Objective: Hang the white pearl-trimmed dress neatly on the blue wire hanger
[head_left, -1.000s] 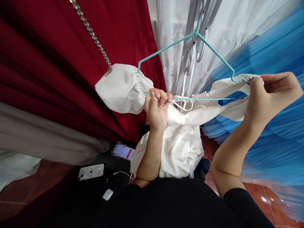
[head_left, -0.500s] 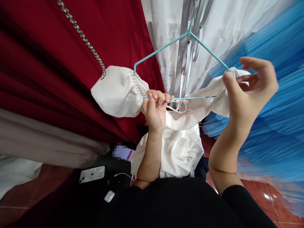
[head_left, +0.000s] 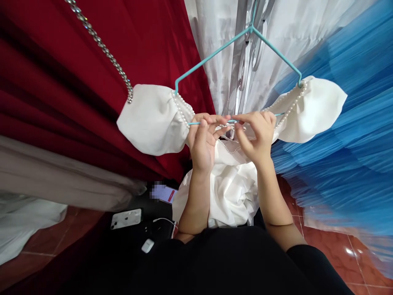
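A light-blue hanger (head_left: 215,51) carries a white garment (head_left: 235,188) with puffed sleeves and pearl trim along its neckline. My left hand (head_left: 204,141) is loosely closed round the hanger's bottom bar, its fingers pointing right. Close beside it, my right hand (head_left: 256,135) has thumb and index finger at the same bar, near the middle. The fingertips of both hands almost meet. Thin white ties (head_left: 225,127) show partly just under the bar; the hands hide the rest. Both sleeves hang at the hanger's ends.
A beaded chain (head_left: 104,47) hangs by the left sleeve before a red curtain (head_left: 147,45). Blue tulle (head_left: 346,102) fills the right side. On a black surface at lower left lie a white phone (head_left: 125,219), a lit phone (head_left: 168,194) and a small white case (head_left: 147,246).
My right hand has left the right sleeve and moved left to the bar, beside my left hand. My left hand's fingers have loosened and straightened. The hanger's right side has risen slightly.
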### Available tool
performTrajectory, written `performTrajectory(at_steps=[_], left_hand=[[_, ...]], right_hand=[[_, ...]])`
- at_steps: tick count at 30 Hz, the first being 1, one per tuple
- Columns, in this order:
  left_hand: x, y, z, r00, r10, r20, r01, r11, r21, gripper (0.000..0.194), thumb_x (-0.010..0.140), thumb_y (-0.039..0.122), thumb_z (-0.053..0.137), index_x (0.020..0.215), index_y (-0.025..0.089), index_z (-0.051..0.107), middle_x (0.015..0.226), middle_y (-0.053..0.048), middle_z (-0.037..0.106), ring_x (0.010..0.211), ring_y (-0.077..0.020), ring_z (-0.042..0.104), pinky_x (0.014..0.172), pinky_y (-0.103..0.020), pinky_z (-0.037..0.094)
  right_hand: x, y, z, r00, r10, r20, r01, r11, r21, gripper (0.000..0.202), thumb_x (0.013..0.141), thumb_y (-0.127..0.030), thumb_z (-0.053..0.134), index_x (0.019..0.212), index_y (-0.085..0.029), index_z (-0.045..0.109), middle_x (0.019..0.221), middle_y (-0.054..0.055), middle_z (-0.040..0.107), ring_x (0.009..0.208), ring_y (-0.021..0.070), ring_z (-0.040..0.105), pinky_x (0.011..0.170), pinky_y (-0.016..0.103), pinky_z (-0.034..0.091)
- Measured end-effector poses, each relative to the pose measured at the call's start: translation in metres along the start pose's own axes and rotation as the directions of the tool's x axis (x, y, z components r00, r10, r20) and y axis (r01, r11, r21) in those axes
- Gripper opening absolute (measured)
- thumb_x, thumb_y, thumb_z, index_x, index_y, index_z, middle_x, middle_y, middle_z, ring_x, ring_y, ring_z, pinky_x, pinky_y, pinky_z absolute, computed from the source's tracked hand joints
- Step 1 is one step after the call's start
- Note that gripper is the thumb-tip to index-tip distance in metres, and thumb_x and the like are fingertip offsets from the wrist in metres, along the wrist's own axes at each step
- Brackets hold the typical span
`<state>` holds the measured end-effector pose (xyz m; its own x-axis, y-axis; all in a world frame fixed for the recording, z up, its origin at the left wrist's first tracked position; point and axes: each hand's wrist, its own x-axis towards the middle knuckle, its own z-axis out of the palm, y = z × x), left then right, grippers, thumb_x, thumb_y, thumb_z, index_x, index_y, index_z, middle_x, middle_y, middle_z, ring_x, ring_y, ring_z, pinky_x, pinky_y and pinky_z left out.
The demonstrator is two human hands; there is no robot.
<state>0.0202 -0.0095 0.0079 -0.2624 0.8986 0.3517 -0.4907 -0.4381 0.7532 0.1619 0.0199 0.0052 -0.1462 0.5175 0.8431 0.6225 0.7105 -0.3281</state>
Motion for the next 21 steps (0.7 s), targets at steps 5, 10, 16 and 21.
performTrajectory(at_steps=[5, 10, 16, 21], left_hand=[[-0.015, 0.024, -0.014, 0.951, -0.229, 0.208, 0.118, 0.889, 0.443, 0.037, 0.102, 0.049, 0.060, 0.121, 0.019, 0.072, 0.119, -0.011, 0.078, 0.104, -0.0232, 0.077, 0.094, -0.035, 0.061], [-0.025, 0.064, -0.005, 0.938, 0.091, 0.334, -0.250, 0.846, 0.471, 0.021, 0.104, 0.029, 0.061, 0.112, 0.026, 0.080, 0.102, -0.003, 0.080, 0.099, -0.0219, 0.076, 0.093, -0.040, 0.062], [0.014, 0.079, -0.015, 0.769, 0.516, 0.377, -0.597, 0.369, 0.712, 0.051, 0.084, 0.035, 0.084, 0.129, 0.016, 0.068, 0.134, -0.010, 0.067, 0.136, -0.0322, 0.056, 0.131, -0.060, 0.029], [0.044, 0.068, -0.043, 0.926, 0.343, 0.156, -0.286, 0.370, 0.884, 0.043, 0.082, 0.012, 0.076, 0.122, 0.023, 0.067, 0.126, -0.006, 0.069, 0.123, -0.0300, 0.062, 0.121, -0.052, 0.041]], right_hand=[[0.001, 0.001, -0.008, 0.999, -0.041, -0.033, 0.042, 0.999, 0.011, 0.013, 0.100, -0.022, 0.062, 0.106, -0.028, 0.072, 0.098, -0.005, 0.079, 0.088, 0.0150, 0.066, 0.092, 0.038, 0.038], [0.001, 0.007, -0.012, 0.998, -0.055, -0.023, 0.056, 0.997, 0.056, 0.008, 0.099, -0.024, 0.065, 0.102, -0.028, 0.072, 0.094, -0.005, 0.078, 0.088, 0.0159, 0.068, 0.092, 0.039, 0.039], [0.004, 0.008, -0.015, 1.000, -0.018, 0.018, 0.018, 1.000, 0.015, 0.010, 0.101, -0.029, 0.063, 0.099, -0.027, 0.072, 0.090, -0.004, 0.077, 0.085, 0.0163, 0.066, 0.093, 0.040, 0.038], [0.002, 0.008, -0.018, 0.999, -0.046, 0.025, 0.048, 0.996, -0.073, 0.010, 0.101, -0.029, 0.062, 0.101, -0.027, 0.072, 0.091, -0.004, 0.077, 0.085, 0.0166, 0.062, 0.092, 0.038, 0.038]])
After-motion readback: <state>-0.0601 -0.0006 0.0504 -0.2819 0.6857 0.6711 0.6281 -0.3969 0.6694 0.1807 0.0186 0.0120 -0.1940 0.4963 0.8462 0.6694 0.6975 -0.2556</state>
